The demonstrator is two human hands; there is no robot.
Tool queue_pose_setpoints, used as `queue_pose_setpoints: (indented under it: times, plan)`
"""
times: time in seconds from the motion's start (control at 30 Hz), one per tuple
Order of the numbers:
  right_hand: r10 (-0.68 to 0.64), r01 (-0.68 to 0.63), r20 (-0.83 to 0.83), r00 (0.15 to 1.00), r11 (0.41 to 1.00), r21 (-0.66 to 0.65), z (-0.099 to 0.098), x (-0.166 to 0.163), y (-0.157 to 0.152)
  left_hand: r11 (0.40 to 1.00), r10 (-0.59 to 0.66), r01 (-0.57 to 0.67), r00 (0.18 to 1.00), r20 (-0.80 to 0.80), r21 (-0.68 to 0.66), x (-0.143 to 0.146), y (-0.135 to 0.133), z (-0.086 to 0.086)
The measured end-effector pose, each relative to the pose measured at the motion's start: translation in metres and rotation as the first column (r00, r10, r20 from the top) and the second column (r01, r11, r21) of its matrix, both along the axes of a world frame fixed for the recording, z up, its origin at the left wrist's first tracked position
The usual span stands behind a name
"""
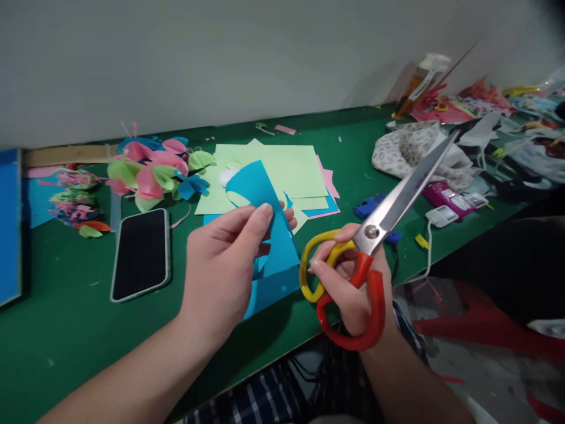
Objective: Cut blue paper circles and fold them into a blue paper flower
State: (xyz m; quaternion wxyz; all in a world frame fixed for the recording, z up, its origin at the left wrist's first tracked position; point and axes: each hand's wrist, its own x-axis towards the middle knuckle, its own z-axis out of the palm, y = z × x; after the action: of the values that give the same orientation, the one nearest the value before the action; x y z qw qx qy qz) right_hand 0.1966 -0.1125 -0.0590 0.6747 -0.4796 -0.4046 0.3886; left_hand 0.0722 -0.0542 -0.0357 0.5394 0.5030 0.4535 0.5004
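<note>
Between thumb and fingers, my left hand (225,259) pinches a piece of blue paper (278,235) with a curved cut edge. Its lower part hangs down over the table. My right hand (353,282) is wrapped about a pair of scissors (373,231) with one yellow and one red handle loop. The blades lie together and point up and to the right, away from the paper. Behind the blue paper, a stack of pale green sheets (282,168) lies on the green table (66,347), with pink and blue sheets showing at its right edge.
A phone (141,256) lies left of my left hand. Behind it sit paper flowers (154,165) in pink, green and blue. On the right are a patterned cloth pouch (397,150), a magenta device (452,199), a white cable (429,250) and a bottle of amber liquid (419,85).
</note>
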Motion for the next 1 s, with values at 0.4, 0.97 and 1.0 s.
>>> queue_pose_setpoints:
  times: [0.4,0.97,1.0]
  plan:
    - [0.293,-0.258,0.091,0.952,0.926,-0.276,-0.036,0.015,-0.019,0.988,0.093,-0.102,0.992,0.083,0.115,-0.006,0.006,0.012]
    - [0.394,-0.289,0.414,0.821,0.911,-0.294,-0.032,0.004,-0.026,0.965,0.133,-0.161,0.981,0.141,0.207,-0.01,0.01,0.017]
    - [0.396,-0.295,0.404,0.825,0.911,-0.29,-0.032,0.004,-0.026,0.964,0.133,-0.161,0.981,0.143,0.211,-0.01,0.01,0.017]
